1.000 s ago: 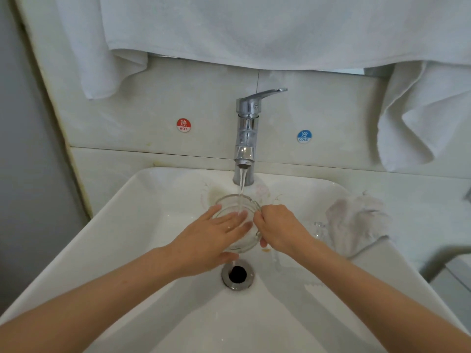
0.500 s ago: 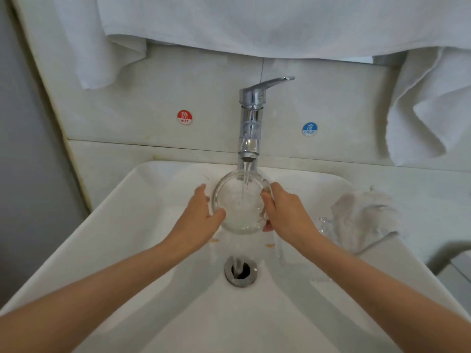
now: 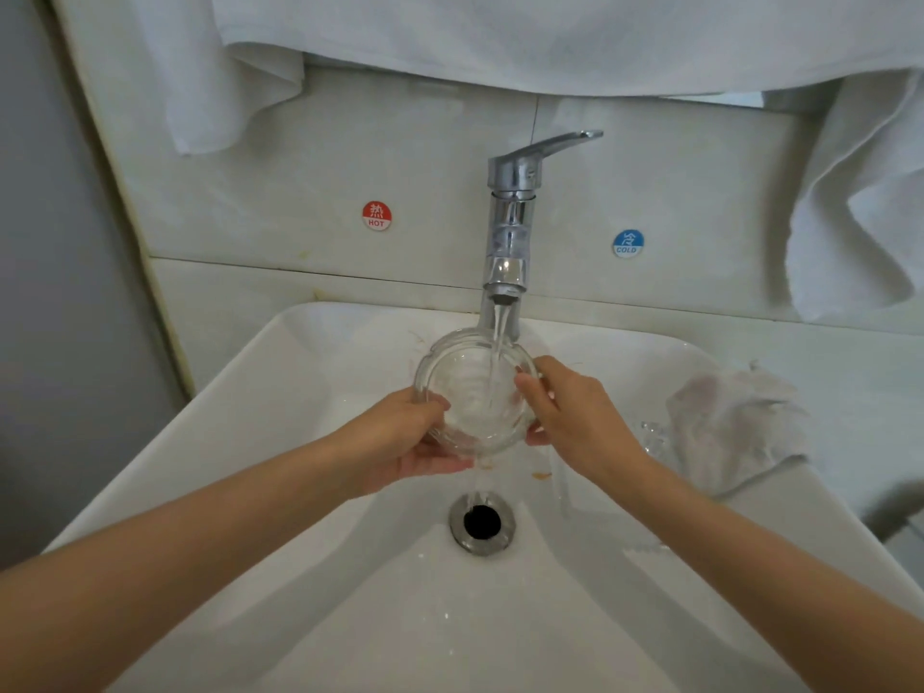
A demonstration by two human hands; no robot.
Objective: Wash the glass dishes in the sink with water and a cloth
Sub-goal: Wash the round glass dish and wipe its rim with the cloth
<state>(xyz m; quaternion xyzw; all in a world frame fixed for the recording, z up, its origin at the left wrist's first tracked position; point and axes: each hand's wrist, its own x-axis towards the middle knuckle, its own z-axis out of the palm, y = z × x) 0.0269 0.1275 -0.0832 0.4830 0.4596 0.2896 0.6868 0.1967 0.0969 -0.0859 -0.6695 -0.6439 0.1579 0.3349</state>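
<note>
Left hand [image 3: 400,442] slid from dish side to underneath since half-second-ago frame; dish unchanged under stream. Glass dish [image 3: 470,387] held over sink [image 3: 300,442], tipped toward camera so water hits inside, spills off near edge into drain [image 3: 481,523]. Left fingers curl under base, thumb on rim; right hand [image 3: 575,417] pinches opposite rim. Cloth [image 3: 735,427] crumpled on right ledge, untouched; second glass piece [image 3: 650,435] just beside it. Faucet [image 3: 510,227] spout close above dish, likely limits lift. Towels [image 3: 500,37] hang above.
</note>
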